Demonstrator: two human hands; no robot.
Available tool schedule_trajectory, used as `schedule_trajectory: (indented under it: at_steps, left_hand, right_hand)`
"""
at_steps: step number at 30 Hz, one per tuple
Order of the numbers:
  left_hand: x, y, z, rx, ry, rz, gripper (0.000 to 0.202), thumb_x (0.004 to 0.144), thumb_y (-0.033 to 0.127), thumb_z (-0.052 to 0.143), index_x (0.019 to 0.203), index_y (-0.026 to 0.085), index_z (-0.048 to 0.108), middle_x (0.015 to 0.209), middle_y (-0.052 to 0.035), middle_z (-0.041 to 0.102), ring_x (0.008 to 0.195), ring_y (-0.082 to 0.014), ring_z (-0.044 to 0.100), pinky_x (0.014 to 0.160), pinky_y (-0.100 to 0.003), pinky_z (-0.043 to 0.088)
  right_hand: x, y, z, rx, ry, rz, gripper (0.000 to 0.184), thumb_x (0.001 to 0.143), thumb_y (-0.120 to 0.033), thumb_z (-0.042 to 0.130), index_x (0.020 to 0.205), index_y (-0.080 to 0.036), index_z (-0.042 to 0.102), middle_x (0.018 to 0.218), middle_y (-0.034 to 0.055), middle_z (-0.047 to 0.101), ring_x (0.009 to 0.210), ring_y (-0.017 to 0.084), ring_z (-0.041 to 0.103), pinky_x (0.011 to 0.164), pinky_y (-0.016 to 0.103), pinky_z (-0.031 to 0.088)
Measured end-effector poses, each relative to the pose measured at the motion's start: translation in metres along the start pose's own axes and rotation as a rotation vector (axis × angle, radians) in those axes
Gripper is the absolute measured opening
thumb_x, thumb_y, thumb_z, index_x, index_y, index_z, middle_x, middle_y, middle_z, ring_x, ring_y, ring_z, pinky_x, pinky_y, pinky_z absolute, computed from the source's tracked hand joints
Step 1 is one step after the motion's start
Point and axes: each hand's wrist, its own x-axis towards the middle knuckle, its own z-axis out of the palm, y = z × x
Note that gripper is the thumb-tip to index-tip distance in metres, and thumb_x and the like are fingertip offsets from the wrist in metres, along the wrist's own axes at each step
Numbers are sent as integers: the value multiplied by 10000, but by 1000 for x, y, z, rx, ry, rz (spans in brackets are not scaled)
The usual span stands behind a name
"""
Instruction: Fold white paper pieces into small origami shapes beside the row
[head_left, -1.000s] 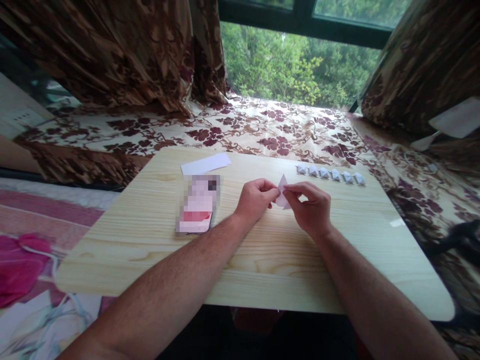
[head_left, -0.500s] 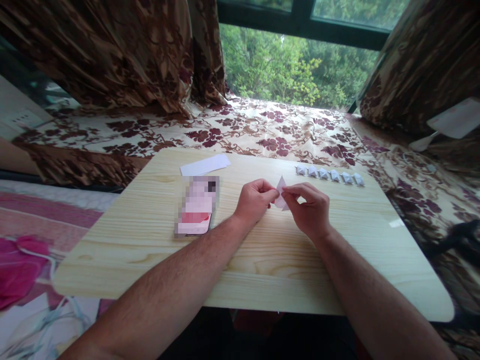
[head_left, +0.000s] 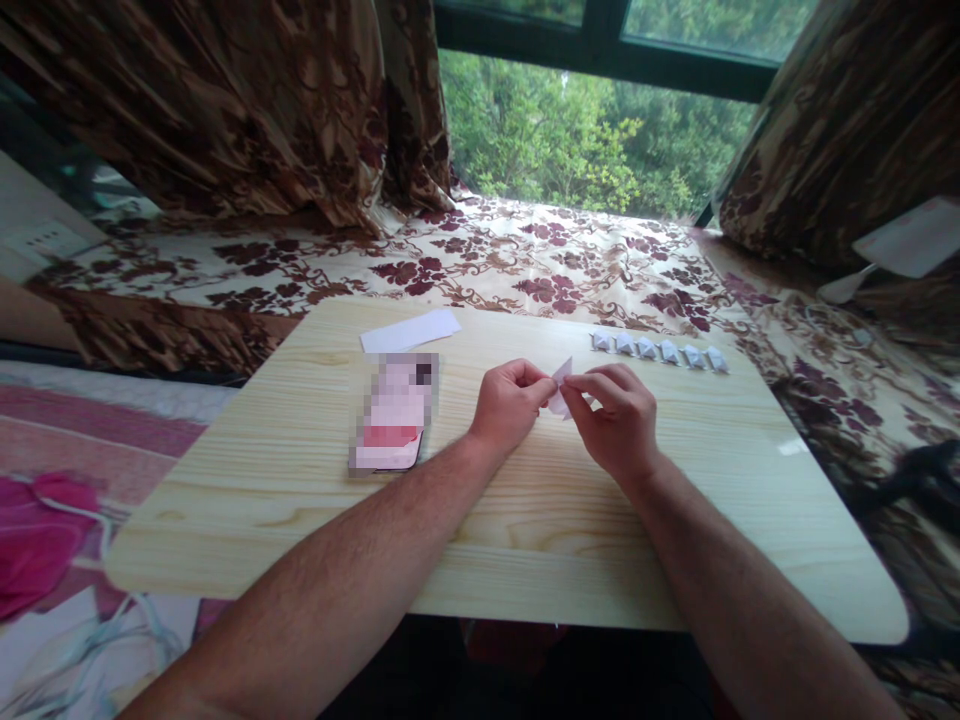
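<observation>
Above the middle of the wooden table (head_left: 420,540), a small piece of folded white paper (head_left: 559,402) is pinched between both hands. My left hand (head_left: 510,402) grips its left edge with thumb and forefinger. My right hand (head_left: 616,412) holds it from the right, fingertips closed on its face. A pointed corner sticks up above the fingertips; the fingers hide much of the rest. Beyond my right hand stands a row of several small folded white paper shapes (head_left: 646,347), each with a raised peak.
White paper strips (head_left: 409,330) lie at the table's back left. In front of them is a phone (head_left: 394,415), partly pixelated. A floral-covered ledge (head_left: 525,260) runs behind the table under the window. A white lamp (head_left: 911,240) stands at right; cables and papers (head_left: 112,640) lie lower left.
The folded paper has tilted, its upper point now leaning slightly right. My right fingers have shifted a little on it. The left hand, phone and row of paper shapes stay put.
</observation>
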Motion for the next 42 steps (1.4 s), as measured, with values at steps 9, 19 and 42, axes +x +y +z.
schedule_trajectory:
  at_steps: [9,19,42]
  left_hand:
    - [0,2,0,-110,-48,-30,138,706,265,699,675,142,645,573,-13,646,508,-107,574,487,-221,460]
    - [0,2,0,-188,-41,-73,182,706,304,713,735,125,690,650,-46,691,586,-137,639,508,-232,493]
    - [4,-3,-4,24,100,95,174,787,348,643,788,174,644,706,-6,659,621,-116,570,593,-226,449]
  right_hand:
    - [3,-4,-3,-146,-32,-81,84,884,-228,649,807,-233,683,777,35,683,795,198,579,791,374,421]
    - [0,0,1,-87,-48,-76,58,883,-232,652,866,-242,707,809,34,722,787,196,615,775,368,450]
    - [0,-9,-4,129,-69,-86,72,817,-194,682,859,-248,705,857,42,723,800,202,626,762,386,527]
